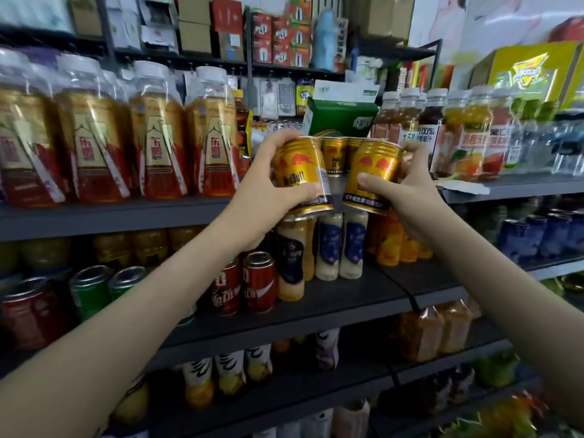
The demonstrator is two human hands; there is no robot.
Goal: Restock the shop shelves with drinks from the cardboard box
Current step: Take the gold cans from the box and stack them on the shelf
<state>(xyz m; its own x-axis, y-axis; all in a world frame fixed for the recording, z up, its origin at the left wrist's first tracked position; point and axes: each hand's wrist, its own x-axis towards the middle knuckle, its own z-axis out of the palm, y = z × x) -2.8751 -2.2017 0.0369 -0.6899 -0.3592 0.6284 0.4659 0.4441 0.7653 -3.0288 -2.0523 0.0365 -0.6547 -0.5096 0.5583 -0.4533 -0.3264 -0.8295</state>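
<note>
- Left hand is gripping a gold can round its body, with the thumb crossing the label on the near side and the fingers curling over the top rim.
- Right hand is gripping a second gold can, with the thumb pressing on the label and the fingers wrapping the far side.
- Both cans are being held in the air just in front of the upper shelf. They are side by side but apart, tilting so their bottoms angle toward each other.
- A back row of the same gold cans is standing on that shelf, showing through the gap between the held pair.
- A green carton is sitting above and behind the back row.
- Amber bottles are filling the shelf to the left, and juice bottles are standing to the right.
- On the shelf below, red cans are standing near the front, green cans further left and pale bottles under the held cans.
</note>
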